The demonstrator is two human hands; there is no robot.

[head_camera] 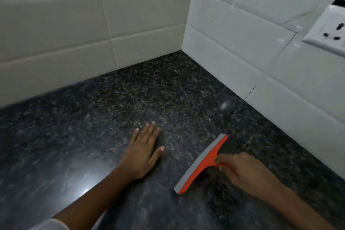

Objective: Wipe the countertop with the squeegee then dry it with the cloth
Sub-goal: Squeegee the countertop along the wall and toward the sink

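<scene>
The orange squeegee point(202, 163) lies on the dark speckled surface point(93, 136), its grey blade edge turned toward the left hand and its handle in the right hand point(244, 172), whose fingers close around it. The left hand point(142, 152) rests flat and open on the surface just beside it, holding nothing. To wipe well, the blade should probably stay pressed evenly and be drawn in overlapping strokes out from the tiled corner point(183, 50). No cloth is in view.
</scene>
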